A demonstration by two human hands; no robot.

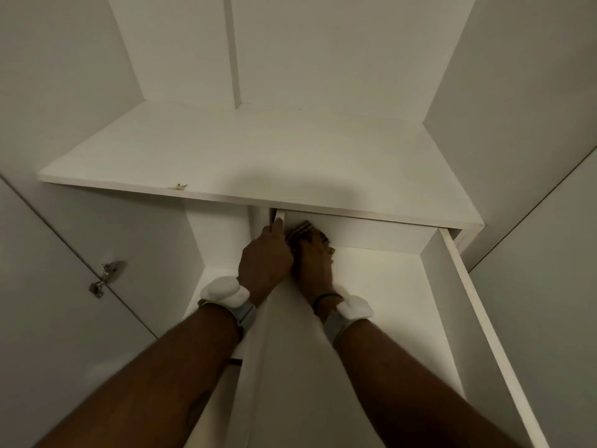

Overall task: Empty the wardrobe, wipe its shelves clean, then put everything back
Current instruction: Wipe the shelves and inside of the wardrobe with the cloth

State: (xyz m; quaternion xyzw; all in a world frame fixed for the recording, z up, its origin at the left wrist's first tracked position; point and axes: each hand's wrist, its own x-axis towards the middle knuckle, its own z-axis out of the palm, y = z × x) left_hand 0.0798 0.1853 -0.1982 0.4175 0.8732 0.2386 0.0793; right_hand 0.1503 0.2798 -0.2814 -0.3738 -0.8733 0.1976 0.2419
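The white wardrobe (323, 92) stands with its doors swung wide. Its upper shelf (226, 150) lies bare, with a small chip (177, 187) in the front edge. Beneath it a vertical divider (281, 350) splits the space into a left compartment (219, 240) and a right compartment (387, 286). The only thing visible inside is a brown ribbed item (300, 232), tucked in the top corner of the right compartment, against the divider and just under the shelf. It is dark brown with pale, close-set stripes; whether it is a cloth I cannot tell.

Both forearms reach up and in, each wrist carrying a grey band with a white pad. The left hand (265, 257) sits at the divider's front edge, back to the camera, one finger laid straight up along that edge. Its other fingers are hidden, so their state cannot be told. The right hand (315, 263) lies inside the right compartment, touching the left hand, its fingers (323, 242) curled together over the brown ribbed item.

A metal hinge (108, 276) sits on the left door (48, 286).
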